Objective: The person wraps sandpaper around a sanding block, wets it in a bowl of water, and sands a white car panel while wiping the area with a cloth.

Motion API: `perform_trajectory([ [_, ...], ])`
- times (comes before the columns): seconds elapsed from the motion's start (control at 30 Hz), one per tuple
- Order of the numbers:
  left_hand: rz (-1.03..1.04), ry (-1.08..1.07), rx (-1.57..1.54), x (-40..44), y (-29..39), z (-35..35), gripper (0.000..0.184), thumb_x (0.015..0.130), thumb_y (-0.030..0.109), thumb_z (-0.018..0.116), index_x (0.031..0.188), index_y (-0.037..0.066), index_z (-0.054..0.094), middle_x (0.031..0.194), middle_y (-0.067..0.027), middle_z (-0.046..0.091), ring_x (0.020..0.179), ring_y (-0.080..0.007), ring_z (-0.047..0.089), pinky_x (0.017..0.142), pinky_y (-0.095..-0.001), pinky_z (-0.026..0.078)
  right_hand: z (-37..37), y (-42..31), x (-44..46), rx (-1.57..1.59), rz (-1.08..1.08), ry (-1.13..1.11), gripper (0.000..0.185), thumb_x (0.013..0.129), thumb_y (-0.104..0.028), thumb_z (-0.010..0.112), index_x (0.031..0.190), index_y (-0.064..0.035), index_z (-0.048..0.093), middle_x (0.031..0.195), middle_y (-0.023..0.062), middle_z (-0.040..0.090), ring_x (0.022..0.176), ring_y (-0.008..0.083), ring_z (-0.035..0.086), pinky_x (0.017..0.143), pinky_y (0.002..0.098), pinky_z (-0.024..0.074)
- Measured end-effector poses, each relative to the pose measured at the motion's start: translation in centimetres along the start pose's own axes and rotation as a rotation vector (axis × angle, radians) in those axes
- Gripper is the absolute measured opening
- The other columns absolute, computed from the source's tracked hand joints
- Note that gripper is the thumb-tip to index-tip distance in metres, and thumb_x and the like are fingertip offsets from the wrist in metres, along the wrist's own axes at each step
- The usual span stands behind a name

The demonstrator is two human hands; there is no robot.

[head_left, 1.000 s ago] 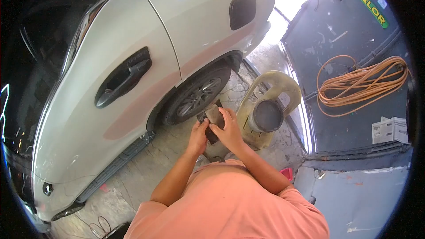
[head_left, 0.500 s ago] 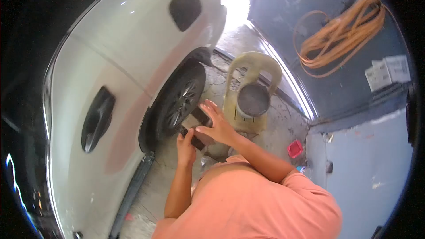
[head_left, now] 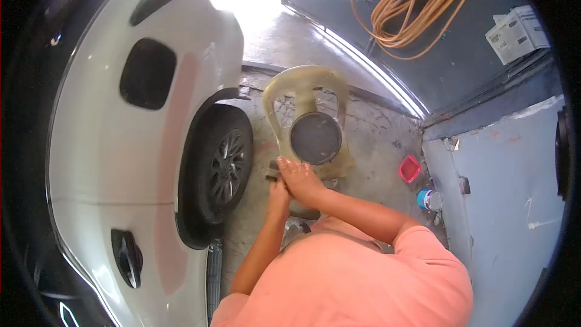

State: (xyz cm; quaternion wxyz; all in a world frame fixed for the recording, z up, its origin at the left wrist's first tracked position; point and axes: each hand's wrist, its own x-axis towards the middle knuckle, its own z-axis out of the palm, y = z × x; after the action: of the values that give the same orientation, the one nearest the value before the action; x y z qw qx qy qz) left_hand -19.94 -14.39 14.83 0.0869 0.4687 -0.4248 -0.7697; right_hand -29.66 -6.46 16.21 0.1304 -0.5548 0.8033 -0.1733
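Observation:
My left hand [head_left: 279, 198] grips a small dark-and-tan flat piece [head_left: 273, 165], its fingers mostly covered. Over it lies my right hand [head_left: 301, 180], fingers bent together across the same piece. Only dark ends stick out at the left of the hands, so I cannot make out its exact kind. Just beyond the hands stands a yellowish plastic chair [head_left: 305, 74] with a round bucket [head_left: 316, 138] on its seat, dark grey inside. To the left is a white car [head_left: 115, 145] with a dull pinkish patch [head_left: 169, 230] along its side, around the wheel [head_left: 227, 166].
A pink-red tub [head_left: 410, 169] and a blue-and-white can [head_left: 430, 200] sit on the floor by the light blue wall [head_left: 502, 206]. An orange hose coil [head_left: 417, 6] and newspaper [head_left: 517, 35] lie on the dark surface at upper right.
My hands have come together; the right fingers, stretched out before, now fold over the piece. The view has turned, putting the car further left and the bucket right beyond my hands.

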Motion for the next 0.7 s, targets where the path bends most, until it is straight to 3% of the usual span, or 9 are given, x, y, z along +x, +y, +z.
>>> perform_trajectory([
  [0.03,-0.038,-0.03,0.217,2.6,-0.9,1.1,0.055,0.104,0.042,0.049,0.144,0.004,0.047,0.145,-0.0136,0.051,0.13,-0.0268,0.051,0.106,-0.0357,0.038,-0.6,2.6,0.3,0.091,0.088,-0.034,0.081,0.084,-0.018,0.068,0.15,0.0077,0.029,0.147,0.0268,0.044,0.129,0.0411,0.051,0.104,0.0462,0.0439],
  [0.07,-0.05,-0.068,0.161,4.8,-1.6,2.7,0.057,0.104,0.043,0.049,0.145,0.005,0.047,0.147,-0.0143,0.05,0.133,-0.0279,0.049,0.108,-0.0351,0.036,-1.0,5.3,0.2,0.182,0.174,-0.07,0.08,0.083,-0.018,0.069,0.149,0.0087,0.032,0.145,0.0267,0.047,0.127,0.0419,0.053,0.103,0.0467,0.0454],
  [0.13,-0.076,-0.134,0.041,9.1,-3.0,6.4,0.059,0.103,0.045,0.049,0.146,0.005,0.047,0.152,-0.0156,0.047,0.139,-0.03,0.045,0.112,-0.0339,0.033,0.6,11.7,-1.6,0.257,0.313,0.075,0.074,0.083,-0.017,0.07,0.145,0.0074,0.039,0.143,0.0254,0.05,0.124,0.0422,0.055,0.103,0.047,0.0453],
  [0.17,-0.137,-0.198,0.167,12.3,-4.3,7.0,0.064,0.102,0.041,0.051,0.152,0.003,0.04,0.154,-0.0176,0.045,0.141,-0.0314,0.044,0.115,-0.0346,0.032,0.4,14.5,-2.9,0.277,0.396,0.073,0.074,0.083,-0.017,0.071,0.145,0.0069,0.039,0.142,0.0259,0.051,0.124,0.0433,0.054,0.103,0.0471,0.0448],
  [0.27,0.042,-0.283,1.015,23.3,-9.6,8.4,0.059,0.099,0.036,0.053,0.145,-0.001,0.047,0.147,-0.0193,0.052,0.135,-0.0349,0.051,0.113,-0.0405,0.037,-0.4,21.3,-8.8,0.369,0.762,-0.027,0.073,0.084,-0.018,0.071,0.145,0.0061,0.038,0.14,0.0269,0.052,0.127,0.0452,0.051,0.105,0.0476,0.0436],
  [0.33,-0.044,-0.278,1.367,26.5,-11.7,10.1,0.057,0.098,0.038,0.053,0.142,0.002,0.052,0.145,-0.0209,0.053,0.133,-0.0372,0.052,0.112,-0.0458,0.038,0.4,24.8,-14.9,0.391,0.872,-0.048,0.074,0.086,-0.02,0.071,0.146,0.0075,0.036,0.139,0.0314,0.051,0.125,0.0452,0.053,0.105,0.0487,0.0436],
  [0.37,-0.084,-0.277,1.535,28.0,-13.0,11.0,0.057,0.097,0.039,0.052,0.141,0.004,0.055,0.144,-0.0218,0.054,0.132,-0.0384,0.052,0.112,-0.0484,0.039,0.4,25.4,-17.8,0.367,0.948,-0.092,0.074,0.087,-0.02,0.07,0.147,0.0076,0.036,0.14,0.0317,0.051,0.126,0.0453,0.052,0.106,0.0481,0.0432],
  [0.57,-0.204,-0.607,1.77,35.2,-21.4,10.1,0.049,0.097,0.037,0.052,0.134,0.007,0.062,0.137,-0.0214,0.059,0.127,-0.0388,0.057,0.11,-0.0483,0.042,0.7,24.6,-31.1,0.38,1.321,-0.367,0.077,0.088,-0.025,0.071,0.148,0.0087,0.035,0.141,0.0326,0.05,0.129,0.0457,0.051,0.108,0.047,0.0413],
  [0.7,-0.203,-0.571,1.922,35.8,-23.3,7.8,0.049,0.097,0.037,0.051,0.135,0.008,0.061,0.139,-0.0212,0.057,0.129,-0.0384,0.055,0.111,-0.0482,0.041,3.5,24.3,-33.9,0.454,1.471,-0.413,0.082,0.084,-0.027,0.077,0.148,0.004,0.035,0.136,0.0311,0.055,0.127,0.0444,0.053,0.106,0.0464,0.0428],
])
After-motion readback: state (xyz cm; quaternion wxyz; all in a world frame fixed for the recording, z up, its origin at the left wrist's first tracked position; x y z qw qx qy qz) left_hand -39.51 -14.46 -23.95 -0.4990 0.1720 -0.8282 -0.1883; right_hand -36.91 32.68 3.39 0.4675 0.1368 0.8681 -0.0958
